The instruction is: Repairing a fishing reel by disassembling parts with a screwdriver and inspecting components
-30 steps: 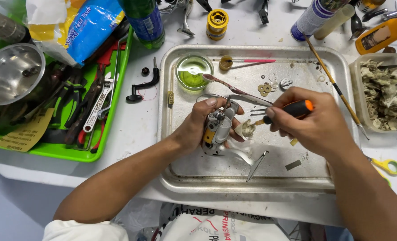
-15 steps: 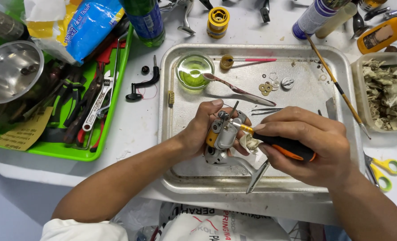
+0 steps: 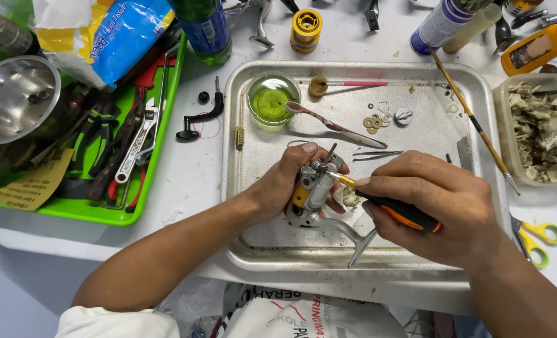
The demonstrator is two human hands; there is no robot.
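Note:
My left hand (image 3: pixel 285 184) grips a small silver and yellow fishing reel body (image 3: pixel 311 194) over a metal tray (image 3: pixel 429 141). The reel's silver foot (image 3: pixel 357 241) points down toward the tray's near rim. My right hand (image 3: pixel 438 206) holds a black and orange screwdriver (image 3: pixel 397 211), its brass tip resting on the top of the reel. A scrap of pale tissue (image 3: pixel 352 198) sits between the reel and my right fingers.
On the tray lie a small glass dish of green liquid (image 3: pixel 272 99), a toothbrush (image 3: pixel 335 125), tweezers (image 3: pixel 378 154), loose washers (image 3: pixel 373 122) and a thin brush (image 3: pixel 469 116). A green tool tray (image 3: pixel 156 150) with pliers and a steel bowl (image 3: pixel 15 100) stands left. Scissors (image 3: pixel 538 238) lie right.
My right hand swung the screwdriver from up near the tray's middle down and around, so its tip now touches the reel. The reel has tilted slightly in my left hand.

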